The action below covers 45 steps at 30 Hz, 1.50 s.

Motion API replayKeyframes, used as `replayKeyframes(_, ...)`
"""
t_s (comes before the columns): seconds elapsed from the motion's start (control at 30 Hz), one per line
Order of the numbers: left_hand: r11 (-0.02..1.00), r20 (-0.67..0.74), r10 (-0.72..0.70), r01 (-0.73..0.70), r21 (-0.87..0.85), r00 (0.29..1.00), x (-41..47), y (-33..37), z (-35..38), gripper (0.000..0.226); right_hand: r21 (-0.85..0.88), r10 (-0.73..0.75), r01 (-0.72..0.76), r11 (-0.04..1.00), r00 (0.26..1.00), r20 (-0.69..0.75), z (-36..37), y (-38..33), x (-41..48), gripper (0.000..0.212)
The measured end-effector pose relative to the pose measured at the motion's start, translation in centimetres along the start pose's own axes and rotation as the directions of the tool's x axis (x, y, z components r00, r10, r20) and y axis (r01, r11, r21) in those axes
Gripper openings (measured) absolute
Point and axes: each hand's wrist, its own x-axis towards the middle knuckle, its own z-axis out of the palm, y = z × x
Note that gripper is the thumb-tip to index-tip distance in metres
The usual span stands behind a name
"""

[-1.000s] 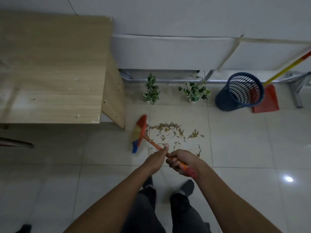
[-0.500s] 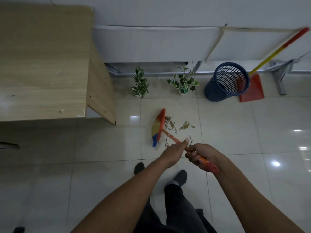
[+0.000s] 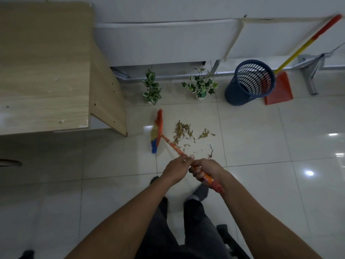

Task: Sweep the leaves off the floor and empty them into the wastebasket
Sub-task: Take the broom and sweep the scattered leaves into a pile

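Observation:
Dry brown leaves [image 3: 182, 132] lie scattered on the pale tiled floor, with a smaller clump [image 3: 205, 134] to their right and loose bits nearer me. A short broom [image 3: 157, 133] with an orange head and multicoloured bristles stands left of the leaves, a gap apart. My left hand [image 3: 177, 168] grips its orange handle higher up, and my right hand [image 3: 204, 170] grips it near the red end. A dark blue mesh wastebasket [image 3: 249, 83] stands at the back right by the wall.
A red dustpan [image 3: 279, 89] with a yellow-and-red handle leans against the wall behind the wastebasket. Two small potted plants [image 3: 151, 87] [image 3: 201, 86] stand by the wall. A wooden desk [image 3: 46, 68] fills the left. My feet [image 3: 198, 191] are below the hands.
The broom swept right into the leaves, gathering them into a tighter pile, then drew back left of them. The view shifted slightly as I moved.

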Motion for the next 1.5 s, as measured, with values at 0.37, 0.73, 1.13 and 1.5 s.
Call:
replayKeyframes(0.37, 0.991, 0.083, 0.127, -0.129, 0.019, 0.988, -0.8, 4.7, 3.9, 0.057, 0.229, -0.057, 0.089, 0.969, 0.988, -0.143, -4.8, -0.9, -2.5, 0.017)
replayKeyframes(0.73, 0.961, -0.167, 0.265, -0.245, 0.132, 0.95, -0.6, 5.0, 4.7, 0.042, 0.139, 0.009, -0.02, 0.99, 0.996, 0.084, -5.8, -1.8, -4.9, 0.016)
replayKeyframes(1.13, 0.981, 0.235, -0.077, 0.032, 0.192, 0.969, -0.4, 3.8, 3.4, 0.075, -0.36, 0.085, -0.129, 0.924, 0.987, -0.136, -5.2, 0.2, -3.5, 0.009)
replayKeyframes(1.5, 0.945, 0.205, -0.198, 0.242, -0.217, 0.958, 2.2, 9.4, 13.7, 0.07, -0.855, -0.04, -0.186, 0.484, 0.971, -0.234, -14.3, -6.0, -3.9, 0.013)
